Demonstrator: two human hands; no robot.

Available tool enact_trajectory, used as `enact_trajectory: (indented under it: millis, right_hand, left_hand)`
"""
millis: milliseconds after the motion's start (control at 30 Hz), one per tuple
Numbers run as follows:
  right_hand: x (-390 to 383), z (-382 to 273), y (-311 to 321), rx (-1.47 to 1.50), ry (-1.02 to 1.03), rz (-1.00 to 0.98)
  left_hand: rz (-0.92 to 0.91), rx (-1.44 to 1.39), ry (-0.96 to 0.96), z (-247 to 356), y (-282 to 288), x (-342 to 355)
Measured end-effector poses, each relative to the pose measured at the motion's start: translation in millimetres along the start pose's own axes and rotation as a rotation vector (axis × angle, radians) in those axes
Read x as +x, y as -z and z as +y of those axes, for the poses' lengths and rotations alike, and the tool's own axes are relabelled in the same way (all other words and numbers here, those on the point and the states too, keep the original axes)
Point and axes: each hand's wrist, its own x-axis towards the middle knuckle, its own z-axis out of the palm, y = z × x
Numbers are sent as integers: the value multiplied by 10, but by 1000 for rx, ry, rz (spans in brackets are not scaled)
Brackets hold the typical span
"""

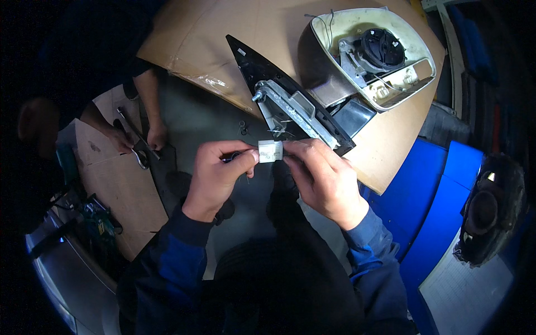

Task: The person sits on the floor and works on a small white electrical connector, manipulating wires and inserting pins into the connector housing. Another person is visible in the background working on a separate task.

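Note:
Between my two hands is a small white plastic connector (pixel 270 151) with a ribbed right end. My left hand (pixel 219 173) pinches its left side between thumb and fingers; a dark ring-like bit shows at these fingers. At the connector's right end, the fingertips of my right hand (pixel 326 181) close on it. Just beyond my hands lies a car side mirror's black triangular mounting base (pixel 290 92) with a metal bracket and thin wires. Its housing (pixel 321 56), cream inside, lies open to the right, showing a round black mirror motor (pixel 382 49).
Brown cardboard (pixel 195 33) covers the table. On the left, a co-worker's hands (pixel 157 135) hold a long metal tool (pixel 131 125) near another cardboard sheet (pixel 106 184). To the right are a blue panel (pixel 413 190), a dirty black part (pixel 488 209) and a paper sheet (pixel 466 290).

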Motion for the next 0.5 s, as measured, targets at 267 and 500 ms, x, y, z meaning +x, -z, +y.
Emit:
enact_trajectory:
  millis: [267,500]
  right_hand:
    - [8,16,1,-41,65,40]
    - [-10,56,-38,-70,104,85]
  left_hand:
    - [-57,-118,54,-21,72,37]
    - [-113,-98,96,25,115,94]
